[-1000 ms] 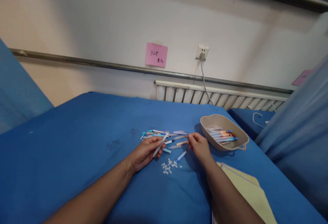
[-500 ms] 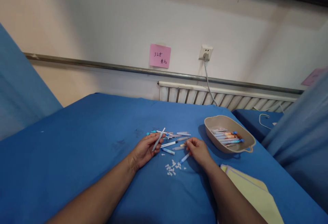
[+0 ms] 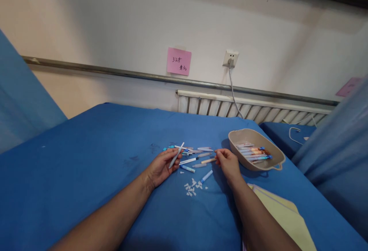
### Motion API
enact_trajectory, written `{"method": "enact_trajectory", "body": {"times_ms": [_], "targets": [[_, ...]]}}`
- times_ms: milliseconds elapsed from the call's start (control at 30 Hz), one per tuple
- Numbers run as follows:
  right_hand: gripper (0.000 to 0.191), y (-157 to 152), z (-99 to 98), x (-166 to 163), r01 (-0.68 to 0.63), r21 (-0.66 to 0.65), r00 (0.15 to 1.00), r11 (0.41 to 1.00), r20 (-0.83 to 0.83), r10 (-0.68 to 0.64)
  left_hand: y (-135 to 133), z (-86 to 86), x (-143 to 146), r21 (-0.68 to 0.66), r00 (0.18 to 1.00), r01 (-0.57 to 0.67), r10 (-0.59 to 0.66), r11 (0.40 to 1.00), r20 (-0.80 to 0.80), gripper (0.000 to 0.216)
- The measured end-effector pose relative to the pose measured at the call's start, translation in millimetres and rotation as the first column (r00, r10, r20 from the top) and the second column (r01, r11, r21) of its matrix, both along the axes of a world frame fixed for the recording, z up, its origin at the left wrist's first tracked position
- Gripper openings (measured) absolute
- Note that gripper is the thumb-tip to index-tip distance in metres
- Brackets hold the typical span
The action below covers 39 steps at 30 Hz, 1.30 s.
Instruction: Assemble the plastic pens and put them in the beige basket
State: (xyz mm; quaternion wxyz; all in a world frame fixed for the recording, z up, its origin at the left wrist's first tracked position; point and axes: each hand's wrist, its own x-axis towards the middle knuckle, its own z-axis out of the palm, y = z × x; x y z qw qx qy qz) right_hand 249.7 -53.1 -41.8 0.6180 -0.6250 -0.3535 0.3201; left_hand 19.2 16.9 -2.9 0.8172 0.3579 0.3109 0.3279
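Note:
My left hand (image 3: pixel 165 166) is closed around a slim grey pen barrel (image 3: pixel 174 160) with a white upper end, tilted up to the right. My right hand (image 3: pixel 229 163) has its thumb and fingers pinched together; whatever is between them is too small to make out. Beside its fingertips lies a peach-coloured pen barrel (image 3: pixel 208 160). Between the hands are a grey barrel (image 3: pixel 199 165), white sticks (image 3: pixel 189 161), a blue-and-white barrel (image 3: pixel 188 168) and a light-blue barrel (image 3: pixel 206 176). Small white cone-shaped pieces (image 3: pixel 191 189) are scattered nearer to me.
A beige basket (image 3: pixel 238 133) holding several assembled pens (image 3: pixel 255 153) stands at the right. Yellow cloths or sheets (image 3: pixel 283 212) lie beside my right forearm. More pen parts (image 3: pixel 204 149) lie behind the hands on the blue-covered surface (image 3: pixel 71 174). A radiator (image 3: pixel 215 107) lines the wall.
My right hand has shifted right, away from the pen parts, uncovering more of the peach-coloured and light-blue barrels. My left hand keeps the grey pen barrel in almost the same place.

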Motion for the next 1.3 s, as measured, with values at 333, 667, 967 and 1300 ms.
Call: {"method": "enact_trajectory", "body": {"times_ms": [333,667,967,1300], "targets": [[0.031,2,-0.5,13,0.065,-0.009,0.989,0.998,-0.134,-0.066,4,-1.1,-1,-0.031,0.999,-0.001,0.002,1.0,0.046,0.015],[0.016,-3,2.2,-32,-0.285,0.045,0.927,0.958,0.266,0.263,3,-1.9,0,-0.022,0.999,0.0,0.001,1.0,0.034,0.015],[0.009,-13,16.3,-61,-0.376,-0.23,0.495,0.897,0.768,0.405,0,-2.5,4,0.02,1.0,-0.009,0.009,1.0,-0.025,0.014],[0.018,-17,19.9,-62,-0.334,-0.326,0.393,0.884,0.804,0.445,-1,-1.3,4,0.08,0.999,0.021,-0.018,0.997,-0.04,0.015]]}}
